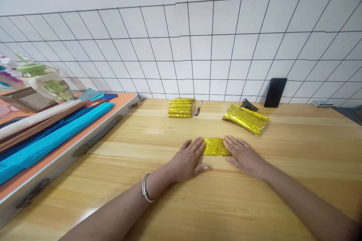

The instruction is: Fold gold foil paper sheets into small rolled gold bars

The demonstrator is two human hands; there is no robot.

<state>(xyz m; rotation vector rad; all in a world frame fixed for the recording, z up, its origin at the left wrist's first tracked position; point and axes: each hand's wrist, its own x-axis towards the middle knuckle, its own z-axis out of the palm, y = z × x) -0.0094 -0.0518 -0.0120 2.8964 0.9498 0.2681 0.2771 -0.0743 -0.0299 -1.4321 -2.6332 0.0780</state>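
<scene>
A shiny gold foil sheet (215,147) lies flat on the wooden table (181,203) in front of me. My left hand (189,158) rests flat on its left edge, fingers stretched out and thumb apart. On the right edge, my right hand (243,156) presses down with its fingers extended. Further back stands a pleated stack of gold foil pieces (180,108), with a pen (198,108) beside it. A flat pile of gold foil sheets (246,119) lies behind my right hand, and a black stapler-like object (250,105) touches its back edge.
A black phone (275,92) leans against the tiled wall (226,45). At the left, an orange-topped raised surface (124,100) carries rolls of coloured paper (70,130), a cardboard box (29,99) and a green-lidded bottle (46,79). A small flat item (322,103) lies at the far right.
</scene>
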